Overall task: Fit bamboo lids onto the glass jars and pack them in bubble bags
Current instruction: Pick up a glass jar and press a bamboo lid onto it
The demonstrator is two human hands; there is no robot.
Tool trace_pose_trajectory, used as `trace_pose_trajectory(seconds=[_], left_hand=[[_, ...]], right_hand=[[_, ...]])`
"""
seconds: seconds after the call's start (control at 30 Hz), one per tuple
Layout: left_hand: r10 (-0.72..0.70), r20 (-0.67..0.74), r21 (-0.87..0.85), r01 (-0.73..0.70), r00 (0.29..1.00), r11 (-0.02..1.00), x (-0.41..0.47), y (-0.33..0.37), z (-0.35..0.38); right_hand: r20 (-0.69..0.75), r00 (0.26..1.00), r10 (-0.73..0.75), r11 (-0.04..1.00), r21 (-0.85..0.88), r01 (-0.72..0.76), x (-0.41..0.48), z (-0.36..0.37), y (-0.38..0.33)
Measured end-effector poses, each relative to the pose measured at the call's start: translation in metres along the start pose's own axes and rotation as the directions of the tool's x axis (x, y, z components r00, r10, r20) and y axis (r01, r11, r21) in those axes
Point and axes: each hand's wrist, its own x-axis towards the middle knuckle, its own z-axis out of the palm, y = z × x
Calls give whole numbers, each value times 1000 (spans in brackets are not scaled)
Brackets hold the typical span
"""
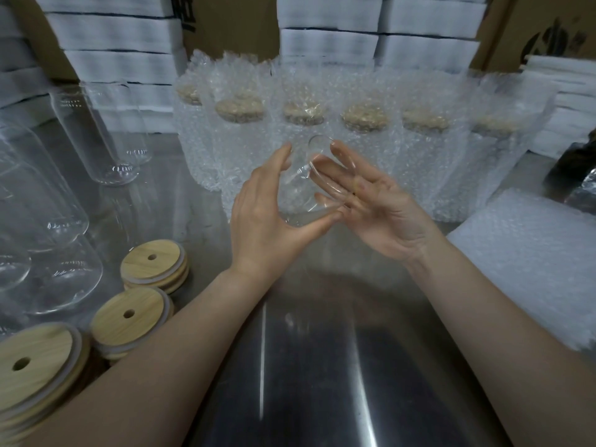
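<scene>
A clear glass jar (pixel 301 183) lies tilted in the air between my hands, above the steel table (pixel 322 366). My left hand (pixel 264 217) curls round its body, thumb underneath and fingers over the top. My right hand (pixel 380 208) is flat, its straight fingers pressed against one round end of the jar. No lid is on this jar. Bamboo lids with a centre hole lie in stacks at the near left (pixel 154 262) (pixel 130 314) (pixel 35 359).
Several lidded jars in bubble bags (pixel 364 124) stand in a row behind my hands. Empty glass jars (pixel 42 195) (pixel 106 133) fill the left side. A pile of flat bubble bags (pixel 529 253) lies at the right. White foam stacks (pixel 329 43) and cardboard boxes line the back.
</scene>
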Motion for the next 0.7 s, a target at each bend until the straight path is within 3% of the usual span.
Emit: trace_pose_trajectory(seconds=[0.4, 0.7], left_hand=[[73, 78, -15, -72, 994, 997, 2, 2, -1], [215, 129, 135, -232, 968, 963, 3, -3, 3]], right_hand=[[-197, 980, -15, 999, 36, 23, 3, -1, 1], [-346, 938, -17, 999, -36, 5, 3, 4, -2]])
